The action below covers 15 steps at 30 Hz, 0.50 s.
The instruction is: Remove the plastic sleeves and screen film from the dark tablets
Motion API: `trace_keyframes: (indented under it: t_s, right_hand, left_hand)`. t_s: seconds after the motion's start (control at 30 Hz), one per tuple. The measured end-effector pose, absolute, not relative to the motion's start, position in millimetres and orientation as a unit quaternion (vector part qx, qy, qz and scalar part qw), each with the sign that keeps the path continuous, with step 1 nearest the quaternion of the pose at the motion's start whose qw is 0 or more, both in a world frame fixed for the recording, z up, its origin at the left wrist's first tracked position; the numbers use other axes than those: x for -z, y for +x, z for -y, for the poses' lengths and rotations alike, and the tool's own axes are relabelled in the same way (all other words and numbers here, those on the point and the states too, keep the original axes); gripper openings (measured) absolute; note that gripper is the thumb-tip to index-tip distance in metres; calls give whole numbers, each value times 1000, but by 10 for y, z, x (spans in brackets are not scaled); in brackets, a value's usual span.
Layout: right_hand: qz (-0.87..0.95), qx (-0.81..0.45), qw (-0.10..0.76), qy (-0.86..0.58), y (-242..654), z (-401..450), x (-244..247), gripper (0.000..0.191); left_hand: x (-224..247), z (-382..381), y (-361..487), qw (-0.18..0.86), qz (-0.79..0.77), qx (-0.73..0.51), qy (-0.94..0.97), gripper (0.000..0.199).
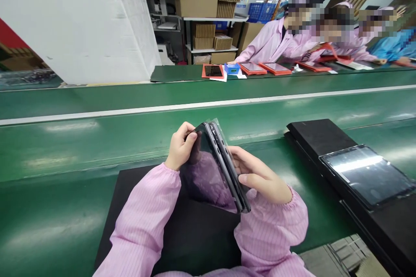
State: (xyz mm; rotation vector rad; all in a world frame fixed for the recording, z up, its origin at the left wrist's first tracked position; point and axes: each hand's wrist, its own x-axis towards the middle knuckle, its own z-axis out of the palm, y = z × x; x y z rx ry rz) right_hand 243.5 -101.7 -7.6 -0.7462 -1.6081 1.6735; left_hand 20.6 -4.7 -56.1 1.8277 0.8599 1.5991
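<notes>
Two dark tablets (211, 173) stand tilted on edge, face against face, with clear film sticking out past their upper corner. My left hand (182, 143) is closed on the upper left edge of the pair, thumb over the glossy screen. Around the right side, my right hand (256, 175) grips the back of the pair, its fingers partly hidden behind it. Beneath them a black mat (191, 242) lies on the green work surface.
To the right, another tablet (367, 175) lies on black padded blocks (321, 136). Across the green belt (146, 130), tablets in red trays (276, 68) and a blue box (232, 69) lie near several people in pink and blue. White sheeting (104, 21) hangs at the left.
</notes>
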Motion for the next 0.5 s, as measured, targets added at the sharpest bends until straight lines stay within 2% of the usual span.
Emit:
trace_keyframes:
  t_s: [0.23,0.5]
  right_hand:
    - [618,-639,350,-296,2444,1004,77,52]
    - [632,-625,342,-303,2423,1015,33,52]
  left_hand:
    - [545,60,213,272,-347,-581,684,52]
    - [566,62,192,276,-324,-587,689,47]
